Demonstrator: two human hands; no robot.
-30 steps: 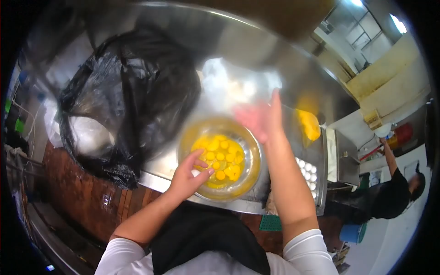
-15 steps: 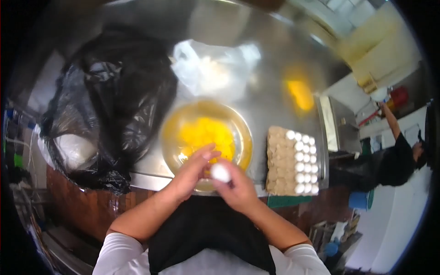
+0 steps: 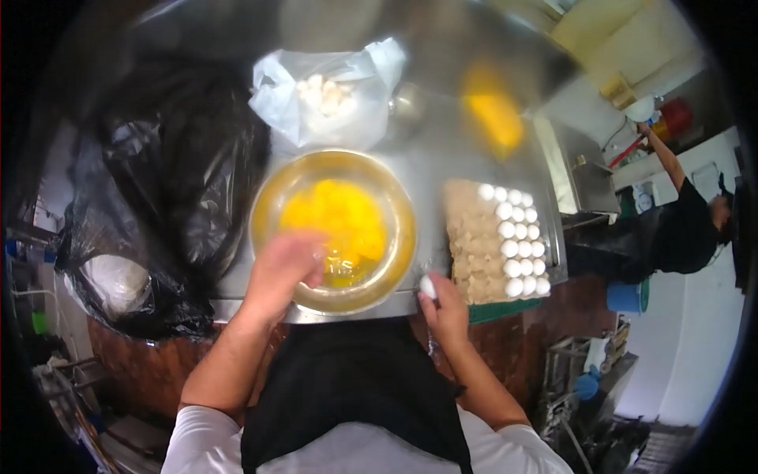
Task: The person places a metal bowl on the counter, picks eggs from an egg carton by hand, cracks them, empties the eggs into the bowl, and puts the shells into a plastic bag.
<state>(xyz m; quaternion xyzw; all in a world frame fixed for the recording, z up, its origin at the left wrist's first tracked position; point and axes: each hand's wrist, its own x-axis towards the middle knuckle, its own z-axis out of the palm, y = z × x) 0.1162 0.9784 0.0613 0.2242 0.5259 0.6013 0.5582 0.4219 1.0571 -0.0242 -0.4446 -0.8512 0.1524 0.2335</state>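
A wide metal bowl (image 3: 397,270) holds several egg yolks (image 3: 335,221) in clear egg white. My left hand (image 3: 286,265) is over the bowl's near left side, fingers curled in and slightly blurred; something small and pale may be at the fingertips. My right hand (image 3: 448,316) grips a white egg (image 3: 427,286) between thumb and fingers, right of the bowl at the counter's front edge. Beside that hand stands a cardboard egg tray (image 3: 471,253), its right part filled with several white eggs (image 3: 517,249) and its left cups bare.
Behind the bowl lies an open white plastic bag (image 3: 276,95) with pale pieces inside. A large black plastic bag (image 3: 181,174) covers the left side of the metal counter (image 3: 430,170). Another person (image 3: 687,213) stands at the far right, one arm raised.
My hands have moved apart. The right hand carried the egg rightward from the bowl's near rim to the counter edge; the left curled its fingers over the bowl. The view shifted too.
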